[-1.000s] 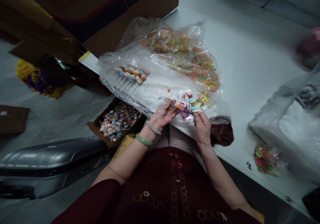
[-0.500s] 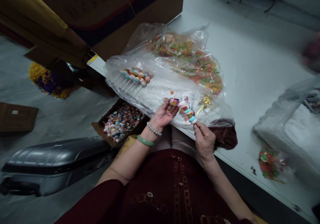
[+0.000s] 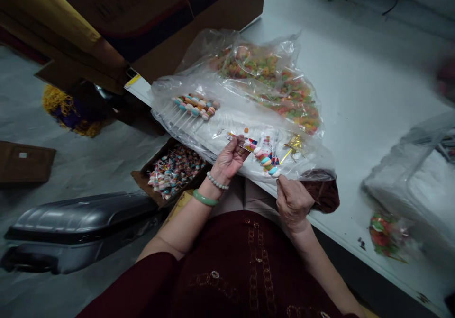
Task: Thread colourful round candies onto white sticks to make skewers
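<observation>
A candy skewer (image 3: 266,160) of pastel discs slants between my hands. My left hand (image 3: 231,158), wearing a bead bracelet and a green bangle, pinches the stick end and a small colourful wrapper. My right hand (image 3: 293,198) is closed at the skewer's lower end, by the white disc. Beneath them, a clear plastic bag (image 3: 227,112) covers the white surface. On it lie a row of candy skewers (image 3: 195,105), gold twist ties (image 3: 294,143), an orange disc (image 3: 246,130) and small printed labels (image 3: 269,141).
A bag of gummy rings (image 3: 277,81) lies behind. At the left are a box of wrapped candies (image 3: 176,171) and a grey suitcase (image 3: 81,218). A large carton (image 3: 159,19) stands at the back. At the right sit a clear bag (image 3: 419,166) and a gummy packet (image 3: 384,235).
My right hand has shifted slightly right and turned, its fingers more curled. The stick now shows between the candy discs and my left hand, whose wrapper is less visible.
</observation>
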Available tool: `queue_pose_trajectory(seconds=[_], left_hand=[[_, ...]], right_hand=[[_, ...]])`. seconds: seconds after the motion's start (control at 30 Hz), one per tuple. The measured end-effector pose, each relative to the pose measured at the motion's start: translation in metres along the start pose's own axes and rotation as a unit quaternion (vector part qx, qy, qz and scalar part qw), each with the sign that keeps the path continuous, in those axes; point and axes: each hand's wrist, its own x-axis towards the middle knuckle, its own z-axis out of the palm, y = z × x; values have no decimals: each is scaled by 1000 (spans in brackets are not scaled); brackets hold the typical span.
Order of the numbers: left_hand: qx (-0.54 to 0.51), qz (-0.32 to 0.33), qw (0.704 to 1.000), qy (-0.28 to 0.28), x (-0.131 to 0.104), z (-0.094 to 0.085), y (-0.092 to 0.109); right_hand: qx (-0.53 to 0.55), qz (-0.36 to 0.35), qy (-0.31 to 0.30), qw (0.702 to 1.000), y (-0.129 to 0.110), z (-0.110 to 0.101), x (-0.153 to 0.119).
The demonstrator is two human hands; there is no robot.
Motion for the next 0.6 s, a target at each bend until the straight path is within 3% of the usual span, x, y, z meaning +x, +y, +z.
queue_pose_trajectory(seconds=[0.13,0.23,0.3,0.37,0.47,0.53,0.6], left_hand=[[30,17,999,-6,-2,1,4],[72,4,997,-39,-2,-3,6],[93,-8,994,-55,-1,-6,8],[101,-15,993,-53,-1,-7,9],[96,-21,995,-33,0,-7,10],[86,-25,996,-20,1,-7,9],[78,-26,997,-8,2,-8,8]], right_hand=[[53,24,-21,998,4,-1,1],[165,112,-49,979,9,-3,4],[259,207,-95,939,13,-4,6],[346,298,-147,878,16,-3,8],[440,386,-173,792,19,1,9],[472,420,-161,758,18,5,8],[485,436,-150,743,17,9,7]])
